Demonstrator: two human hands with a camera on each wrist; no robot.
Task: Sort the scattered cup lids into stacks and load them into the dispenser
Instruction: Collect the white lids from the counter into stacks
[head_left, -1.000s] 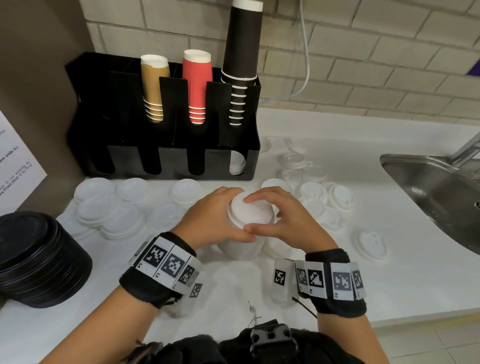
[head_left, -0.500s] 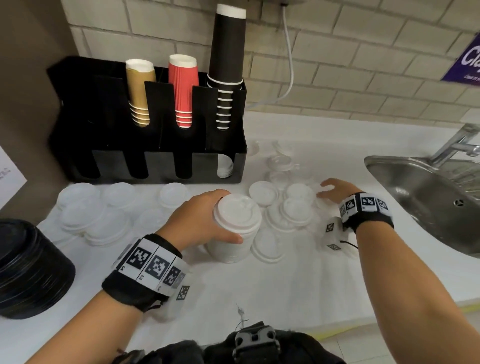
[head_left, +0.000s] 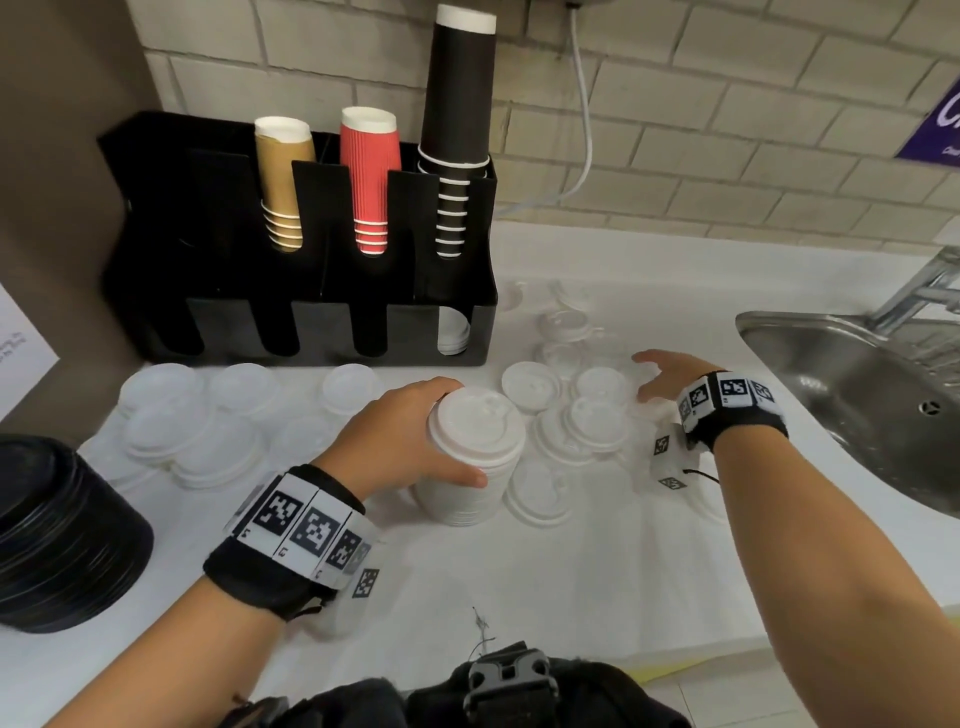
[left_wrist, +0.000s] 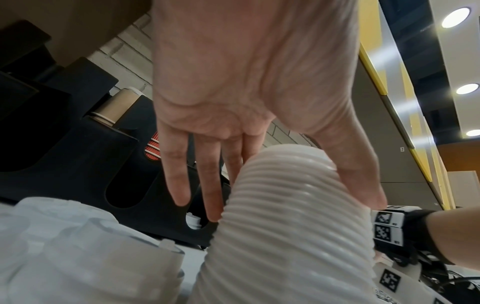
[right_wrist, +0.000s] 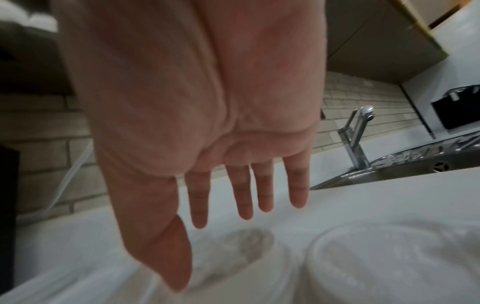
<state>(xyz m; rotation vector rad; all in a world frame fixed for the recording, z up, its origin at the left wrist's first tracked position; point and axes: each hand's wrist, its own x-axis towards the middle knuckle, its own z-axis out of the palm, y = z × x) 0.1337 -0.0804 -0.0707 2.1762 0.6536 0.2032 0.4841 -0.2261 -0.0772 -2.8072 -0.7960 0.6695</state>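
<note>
A tall stack of white lids (head_left: 475, 457) (left_wrist: 280, 216) stands on the white counter, mid-front. My left hand (head_left: 410, 441) (left_wrist: 249, 174) grips it, thumb on the near side and fingers round the far side. My right hand (head_left: 660, 371) (right_wrist: 233, 205) hovers open with spread fingers over loose white lids (head_left: 597, 421) to the right of the stack, holding nothing. More white and clear lids (head_left: 197, 426) lie scattered at the left. The black dispenser (head_left: 322, 270) stands behind; its rightmost lower slot holds a few white lids (head_left: 453, 332).
Tan, red and black paper cups (head_left: 369, 176) stand stacked in the dispenser's top slots. A pile of black lids (head_left: 57, 530) sits at the front left. A steel sink (head_left: 857, 405) with a tap lies to the right. A brick wall runs behind.
My right hand has left the top of the lid stack and moved right, over the loose lids near the sink. The left hand keeps its grip on the stack.
</note>
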